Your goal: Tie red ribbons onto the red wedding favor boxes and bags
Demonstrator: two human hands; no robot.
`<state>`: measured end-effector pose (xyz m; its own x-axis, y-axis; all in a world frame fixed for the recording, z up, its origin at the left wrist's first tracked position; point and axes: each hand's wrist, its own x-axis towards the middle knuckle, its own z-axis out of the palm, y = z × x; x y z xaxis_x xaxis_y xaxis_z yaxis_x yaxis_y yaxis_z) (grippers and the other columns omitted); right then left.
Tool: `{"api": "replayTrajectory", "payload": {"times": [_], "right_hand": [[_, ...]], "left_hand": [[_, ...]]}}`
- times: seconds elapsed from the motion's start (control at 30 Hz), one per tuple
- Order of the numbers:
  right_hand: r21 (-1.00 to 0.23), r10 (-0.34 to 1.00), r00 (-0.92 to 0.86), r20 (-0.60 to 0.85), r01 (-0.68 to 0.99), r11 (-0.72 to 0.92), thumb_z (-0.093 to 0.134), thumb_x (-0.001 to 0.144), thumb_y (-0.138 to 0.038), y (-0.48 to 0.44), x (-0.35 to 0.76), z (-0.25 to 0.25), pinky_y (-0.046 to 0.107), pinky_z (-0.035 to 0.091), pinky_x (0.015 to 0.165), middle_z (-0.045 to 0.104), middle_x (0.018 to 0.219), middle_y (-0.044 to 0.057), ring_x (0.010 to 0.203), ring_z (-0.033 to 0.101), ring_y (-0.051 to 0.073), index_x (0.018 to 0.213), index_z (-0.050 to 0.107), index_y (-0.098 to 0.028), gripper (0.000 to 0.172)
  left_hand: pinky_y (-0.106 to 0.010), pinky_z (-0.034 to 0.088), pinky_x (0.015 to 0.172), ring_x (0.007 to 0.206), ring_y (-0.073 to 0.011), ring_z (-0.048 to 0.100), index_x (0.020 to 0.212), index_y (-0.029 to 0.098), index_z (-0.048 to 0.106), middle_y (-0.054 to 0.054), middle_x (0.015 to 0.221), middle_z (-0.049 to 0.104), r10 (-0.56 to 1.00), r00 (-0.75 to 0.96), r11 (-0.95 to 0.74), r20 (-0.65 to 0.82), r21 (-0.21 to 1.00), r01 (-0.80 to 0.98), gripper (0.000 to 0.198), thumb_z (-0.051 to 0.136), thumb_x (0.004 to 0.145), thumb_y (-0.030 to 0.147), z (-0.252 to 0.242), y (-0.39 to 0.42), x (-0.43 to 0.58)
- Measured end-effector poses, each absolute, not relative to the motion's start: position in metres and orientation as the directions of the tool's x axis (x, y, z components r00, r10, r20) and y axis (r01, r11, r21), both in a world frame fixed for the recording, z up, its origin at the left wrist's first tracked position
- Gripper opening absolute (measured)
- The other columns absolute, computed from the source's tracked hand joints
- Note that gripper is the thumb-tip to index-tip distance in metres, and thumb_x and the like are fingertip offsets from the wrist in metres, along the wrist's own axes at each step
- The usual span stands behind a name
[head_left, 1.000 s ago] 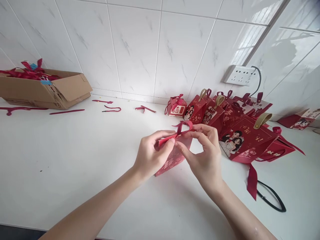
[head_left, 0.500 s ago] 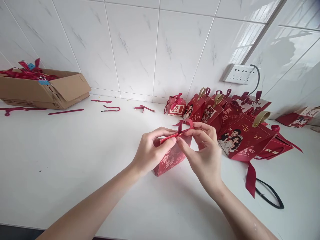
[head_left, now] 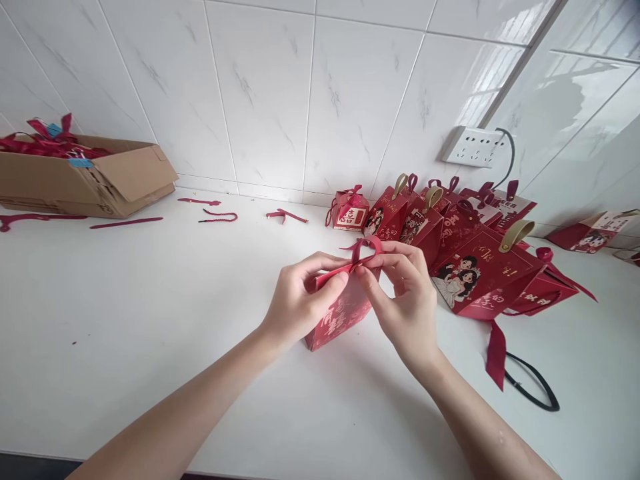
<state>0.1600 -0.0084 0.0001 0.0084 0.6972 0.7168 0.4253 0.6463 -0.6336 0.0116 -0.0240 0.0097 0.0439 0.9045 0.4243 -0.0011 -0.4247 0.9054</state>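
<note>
In the middle of the white table stands a red gift box with pale printed lettering and a narrow top edge. My left hand pinches the left part of that top edge between thumb and fingers. A looped red ribbon handle rises from the top. My right hand closes on the handle's base and the box top, its thumb close to the left thumb. Fingers partly cover the spot where handle and box meet.
Finished-looking red boxes crowd the right back, near a wall socket. A cardboard carton of red ribbons stands at left. Ribbon and cord pieces lie along the wall. A black loop strap rests at right.
Both hands keep their grip at the box top, with only slight finger movement. The whole view has shifted a little, so everything appears slightly further left.
</note>
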Motion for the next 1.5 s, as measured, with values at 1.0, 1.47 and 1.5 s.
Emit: {"api": "replayTrajectory", "payload": {"times": [1.0,1.47,1.5], "right_hand": [[-0.438,0.575,-0.120,0.809,0.529,0.727,0.066,0.078,-0.025,-0.007,0.168,0.011,0.037,0.044,0.075,0.059,0.083,0.002,0.085,0.052,0.020,0.079,0.057,-0.024,0.009],[-0.558,0.682,-0.182,0.708,0.448,0.699,0.064,0.079,-0.025,-0.012,0.168,0.014,0.030,0.046,0.065,0.057,0.083,0.001,0.075,0.053,0.015,0.082,0.057,-0.023,0.008],[-0.571,0.690,-0.199,0.696,0.429,0.700,0.064,0.079,-0.026,-0.010,0.170,0.014,0.030,0.046,0.065,0.057,0.083,0.001,0.075,0.053,0.015,0.082,0.057,-0.023,0.008]], "left_hand": [[-0.022,0.051,0.063,0.069,-0.0127,0.062,0.069,0.018,0.063,0.000,0.076,0.068,0.869,-0.059,-0.468,0.491,0.855,0.222,0.005,0.061,0.072,0.013,0.011,-0.030,0.019],[-0.021,0.050,0.059,0.063,-0.0111,0.060,0.068,0.019,0.056,0.002,0.071,0.065,0.852,-0.127,-0.449,0.508,0.833,0.323,0.007,0.059,0.075,0.017,0.010,-0.040,0.026],[-0.021,0.050,0.059,0.063,-0.0112,0.060,0.068,0.019,0.056,0.002,0.071,0.065,0.853,-0.121,-0.450,0.508,0.833,0.321,0.007,0.059,0.074,0.017,0.010,-0.039,0.026]]}}
